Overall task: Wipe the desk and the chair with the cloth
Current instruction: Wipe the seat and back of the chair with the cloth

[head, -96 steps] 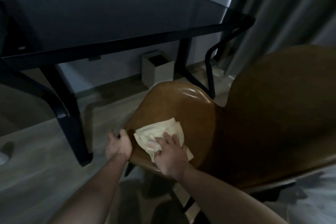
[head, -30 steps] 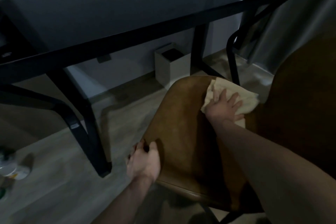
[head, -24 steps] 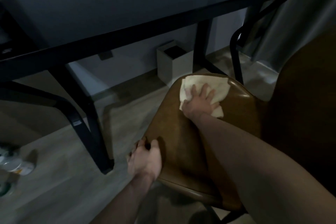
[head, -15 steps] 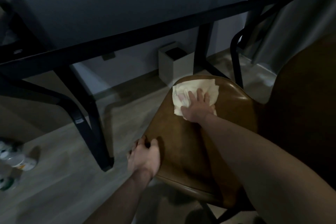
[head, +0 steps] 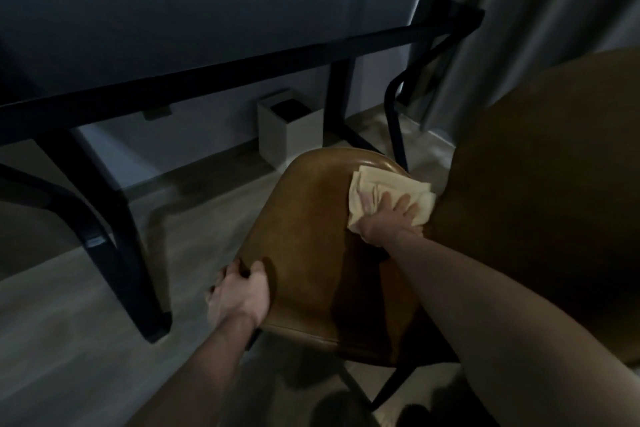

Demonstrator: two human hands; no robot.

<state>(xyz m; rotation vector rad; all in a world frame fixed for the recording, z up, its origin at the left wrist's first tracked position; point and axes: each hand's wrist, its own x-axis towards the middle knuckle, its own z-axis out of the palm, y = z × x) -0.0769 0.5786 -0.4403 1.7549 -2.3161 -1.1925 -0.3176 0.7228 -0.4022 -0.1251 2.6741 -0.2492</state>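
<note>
Cloth point(head: 384, 192), pale cream and crumpled, lies on the far right part of the brown leather chair seat point(head: 311, 218), close against the base of the chair's backrest point(head: 554, 201). The right hand point(head: 391, 222) lies flat on top of it, fingers straight and spread apart, pressing the fabric down onto the seat; part of the cloth sticks out beyond the fingertips toward the seat's far edge, and a corner shows at the wrist side. The left hand point(head: 240, 295) grips the near left edge of the seat, thumb lying on the top surface and the other fingers curled down over the rim, where their tips are hidden. The seat is glossy, catching a highlight along its far rim, and thin black chair legs point(head: 388, 388) show beneath it. Beyond the chair stands the desk point(head: 207, 28), with a dark glass top on a black frame and angled black legs. A small white square bin point(head: 294, 132) with a dark opening sits on the floor under the desk, against the wall. Grey curtains point(head: 519, 10) hang at the upper right, just beside the desk's far end. The wooden floor point(head: 69, 340) is pale grey.
</note>
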